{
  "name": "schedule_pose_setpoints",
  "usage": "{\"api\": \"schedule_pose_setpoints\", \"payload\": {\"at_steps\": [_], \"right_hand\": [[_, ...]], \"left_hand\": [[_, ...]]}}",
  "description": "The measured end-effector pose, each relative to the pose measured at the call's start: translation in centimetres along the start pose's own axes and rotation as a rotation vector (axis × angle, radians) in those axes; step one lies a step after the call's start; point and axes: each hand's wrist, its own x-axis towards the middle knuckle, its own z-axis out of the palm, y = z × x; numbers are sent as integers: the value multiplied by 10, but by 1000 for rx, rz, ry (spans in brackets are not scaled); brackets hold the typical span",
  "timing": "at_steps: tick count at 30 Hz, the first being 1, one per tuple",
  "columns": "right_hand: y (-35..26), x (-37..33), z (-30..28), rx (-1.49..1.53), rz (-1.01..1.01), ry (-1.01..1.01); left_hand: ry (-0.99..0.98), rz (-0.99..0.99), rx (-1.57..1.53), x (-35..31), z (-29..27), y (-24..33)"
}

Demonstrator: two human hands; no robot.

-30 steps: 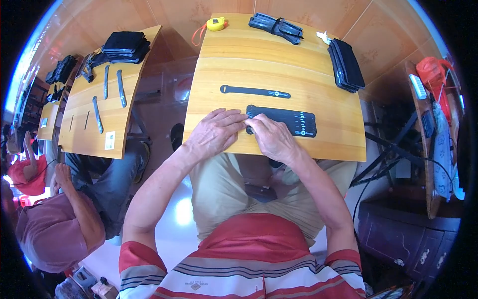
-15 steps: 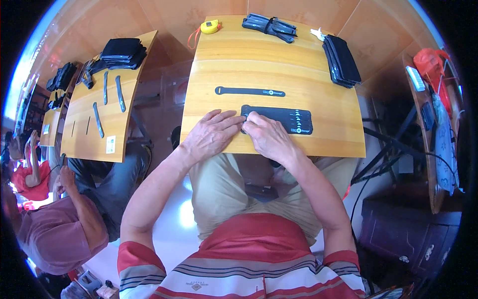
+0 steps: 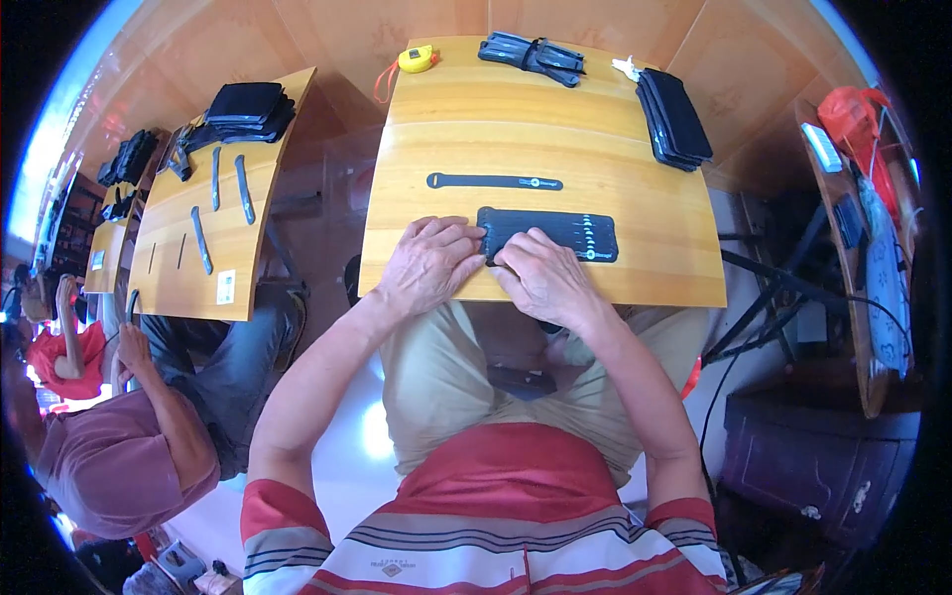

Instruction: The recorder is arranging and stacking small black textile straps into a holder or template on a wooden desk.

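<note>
Several black straps (image 3: 565, 236) lie side by side in a flat row on the wooden table (image 3: 436, 139), with pale printing at their right ends. My left hand (image 3: 429, 260) rests at the row's left end, palm down, fingers stretched and slightly bent, fingertips against the strap ends. My right hand (image 3: 540, 273) is over the row's near left part, thumb and fingers pinched together at the nearest strap; the fingertips partly hide what they grip. Farther off, a single black strap (image 3: 491, 181) with a slotted left end lies parallel to the row.
At the table's far edge are a yellow tape measure (image 3: 416, 59), a bundle of black straps (image 3: 533, 58) and a black strap stack (image 3: 674, 119). On the left, a co-worker (image 3: 129, 446) sits at another table (image 3: 169, 223) holding loose straps and a stack. A side shelf (image 3: 843, 258) stands right.
My right hand has slid slightly right and nearer along the row's left end. The left fingers have bent a little more. The single strap stays in place.
</note>
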Motion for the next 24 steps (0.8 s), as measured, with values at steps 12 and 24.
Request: {"api": "schedule_pose_setpoints", "payload": {"at_steps": [12, 24], "right_hand": [[-9, 1, 36, 150, 415, 222], [-25, 15, 25, 85, 459, 118]], "left_hand": [[126, -130, -146, 6, 11, 7], [103, -148, -173, 5, 11, 2]]}}
